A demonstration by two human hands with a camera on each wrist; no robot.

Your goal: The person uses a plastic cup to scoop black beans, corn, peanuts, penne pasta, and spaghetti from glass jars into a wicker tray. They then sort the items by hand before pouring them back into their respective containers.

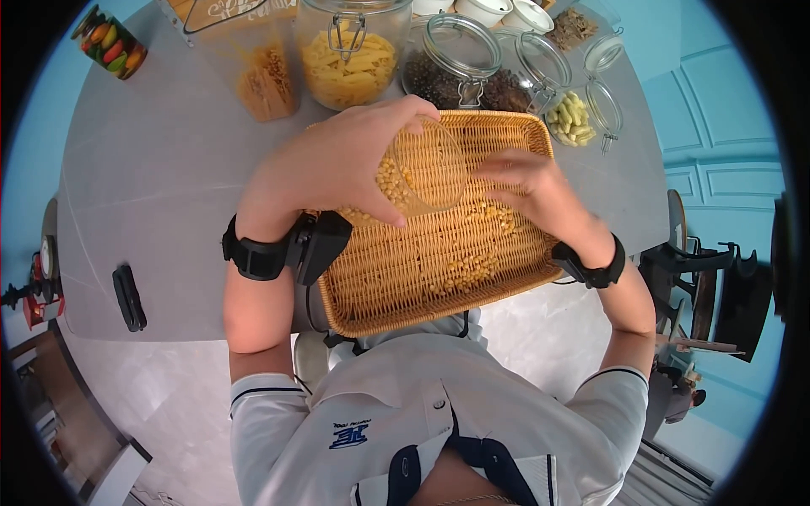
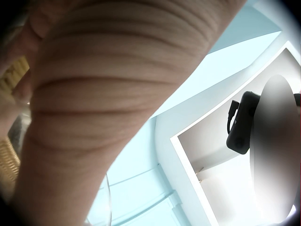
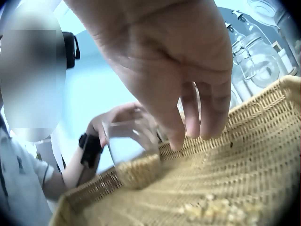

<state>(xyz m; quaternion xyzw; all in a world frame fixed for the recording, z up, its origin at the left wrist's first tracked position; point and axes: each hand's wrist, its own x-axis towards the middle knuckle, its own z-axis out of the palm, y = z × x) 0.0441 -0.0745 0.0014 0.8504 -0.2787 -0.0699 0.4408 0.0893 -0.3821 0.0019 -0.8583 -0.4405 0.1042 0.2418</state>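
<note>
My left hand grips a clear glass cup tipped over the wicker basket, its mouth toward the right. Yellow corn kernels lie inside the cup, which the right wrist view also shows. More kernels are scattered on the basket floor, mostly at the near side and toward the right. Over the basket's right part hangs my right hand, slightly blurred. Its fingers point down, loose and slightly apart, with nothing seen between them. In the left wrist view my forearm hides most of the work.
Behind the basket stand a jar of penne, a container of dry brown food, a jar of dark grains and an open jar of pale pieces. A jar of colourful peppers and a black object sit leftward.
</note>
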